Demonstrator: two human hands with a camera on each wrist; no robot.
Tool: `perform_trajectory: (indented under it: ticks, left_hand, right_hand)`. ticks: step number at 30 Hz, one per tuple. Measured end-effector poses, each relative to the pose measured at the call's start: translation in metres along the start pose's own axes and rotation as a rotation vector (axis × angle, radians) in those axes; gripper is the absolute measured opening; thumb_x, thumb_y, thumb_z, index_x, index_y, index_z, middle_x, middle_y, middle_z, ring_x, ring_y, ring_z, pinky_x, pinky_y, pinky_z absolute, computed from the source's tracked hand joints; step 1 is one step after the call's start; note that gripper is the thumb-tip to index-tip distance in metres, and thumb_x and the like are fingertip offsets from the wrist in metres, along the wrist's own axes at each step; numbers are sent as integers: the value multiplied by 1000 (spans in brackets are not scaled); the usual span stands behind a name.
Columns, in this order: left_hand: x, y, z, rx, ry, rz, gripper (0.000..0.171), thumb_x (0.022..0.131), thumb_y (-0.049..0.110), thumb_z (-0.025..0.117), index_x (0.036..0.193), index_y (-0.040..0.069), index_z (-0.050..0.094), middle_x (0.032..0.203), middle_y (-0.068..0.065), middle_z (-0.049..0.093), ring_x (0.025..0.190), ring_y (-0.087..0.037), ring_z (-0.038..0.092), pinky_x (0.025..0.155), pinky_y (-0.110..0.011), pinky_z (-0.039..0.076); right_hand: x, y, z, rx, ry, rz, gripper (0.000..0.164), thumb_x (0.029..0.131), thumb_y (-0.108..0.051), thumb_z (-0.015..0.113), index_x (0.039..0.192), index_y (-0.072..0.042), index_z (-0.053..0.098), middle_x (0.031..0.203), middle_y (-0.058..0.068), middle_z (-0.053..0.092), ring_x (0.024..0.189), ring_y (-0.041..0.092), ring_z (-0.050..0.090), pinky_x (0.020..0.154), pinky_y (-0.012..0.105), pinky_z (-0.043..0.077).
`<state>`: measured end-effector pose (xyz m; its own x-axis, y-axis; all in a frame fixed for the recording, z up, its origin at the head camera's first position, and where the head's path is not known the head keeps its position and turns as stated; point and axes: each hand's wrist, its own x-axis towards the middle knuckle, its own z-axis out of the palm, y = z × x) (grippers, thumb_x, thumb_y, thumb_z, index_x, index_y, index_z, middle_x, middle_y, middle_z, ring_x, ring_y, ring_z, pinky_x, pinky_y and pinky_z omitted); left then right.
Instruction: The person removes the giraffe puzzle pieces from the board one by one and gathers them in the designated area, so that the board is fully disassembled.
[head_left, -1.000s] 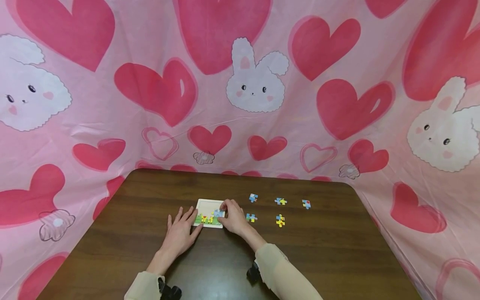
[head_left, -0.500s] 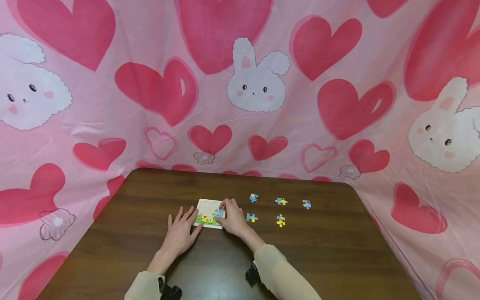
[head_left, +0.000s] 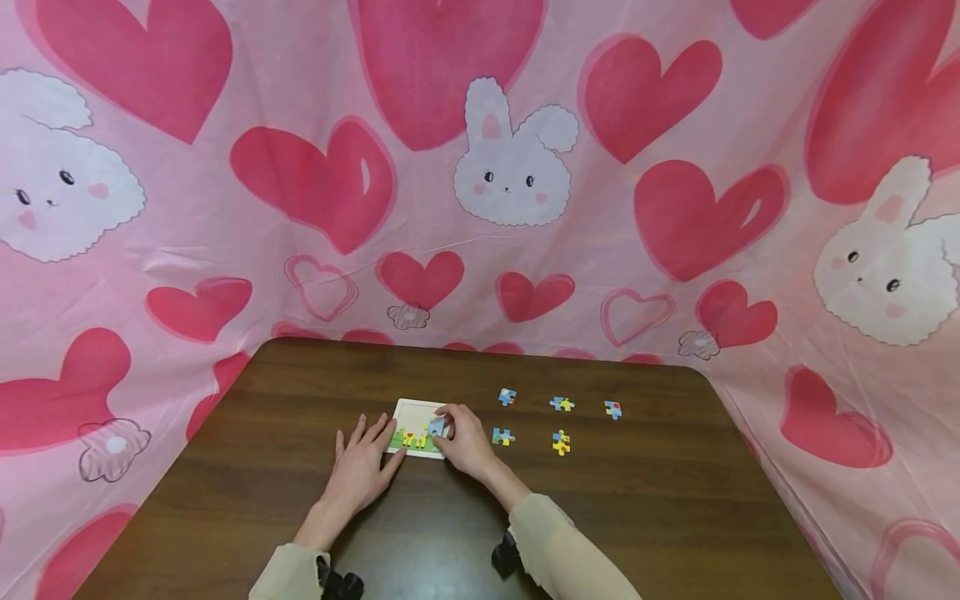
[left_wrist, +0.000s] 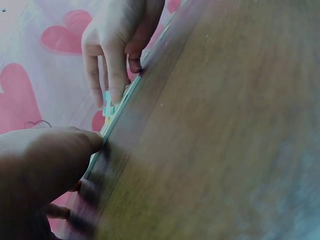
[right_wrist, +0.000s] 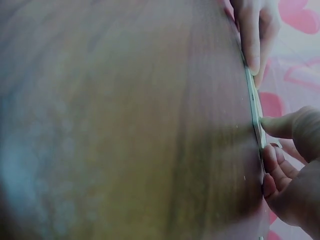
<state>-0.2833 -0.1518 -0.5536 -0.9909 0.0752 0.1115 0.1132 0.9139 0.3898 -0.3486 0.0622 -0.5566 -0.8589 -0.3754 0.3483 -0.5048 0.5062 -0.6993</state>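
Observation:
A shallow puzzle tray (head_left: pixel 408 402) with a pale rim lies on the brown table. Green and yellow pieces (head_left: pixel 414 437) fill its near side. My left hand (head_left: pixel 360 467) rests along the tray's left edge, fingers spread and nearly straight, thumb at the near left corner. Over the tray's right part, my right hand (head_left: pixel 467 442) pinches a light blue puzzle piece (head_left: pixel 437 427) between thumb and fingers. The left wrist view shows that puzzle piece (left_wrist: pixel 107 104) tilted up under the fingertips. In the right wrist view my right thumb is right at the tray edge (right_wrist: pixel 255 107).
To the right of the tray lie several loose jigsaw pieces in two rows, among them a blue one (head_left: pixel 507 397), a blue and yellow one (head_left: pixel 562 403) and a mostly yellow one (head_left: pixel 561 442). A pink cloth (head_left: pixel 420 233) with hearts and rabbits hangs behind the table (head_left: pixel 645 500).
The right hand has shifted slightly left with the light blue puzzle piece, which now looks more tilted. The left hand and the loose pieces have stayed put.

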Motion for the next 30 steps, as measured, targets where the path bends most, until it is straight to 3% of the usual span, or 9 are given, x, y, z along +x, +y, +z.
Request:
perform_trajectory:
  ticks: [6,13,18,23,30]
  left_hand:
    - [0,0,0,-2,-1,-6,66,106,39,72,160,5,57,169,-25,50,163,-58,32,125,-88,16]
    - [-1,1,0,-5,-1,-2,65,106,38,72,160,5,57,169,-25,50,163,-58,31,125,-88,16]
    - [-1,1,-1,-5,0,0,65,106,38,72,160,5,57,169,-25,50,163,-58,32,125,-88,16]
    - [-1,0,-1,-4,4,2,66,106,38,72,160,5,56,169,-25,50,163,-58,32,125,-88,16]
    - [-2,0,0,-4,7,3,66,106,38,72,160,4,56,169,-25,50,163,-57,32,125,-88,17]
  right_hand:
    - [1,-6,-3,53,35,87,31,87,8,81,116,5,71,94,14,68,74,6,57,72,19,49]
    - [0,1,-1,57,62,62,25,85,4,82,107,2,72,88,9,67,69,-2,52,65,19,50]
    - [1,-2,-5,142,55,115,26,85,5,84,108,5,71,89,14,68,69,-1,51,66,17,48]
    - [0,-5,-14,227,54,138,28,85,4,86,108,5,71,91,20,70,70,1,51,67,15,45]
    - [-9,-2,-37,211,70,144,29,86,3,85,111,4,70,92,18,70,69,-1,51,66,14,45]
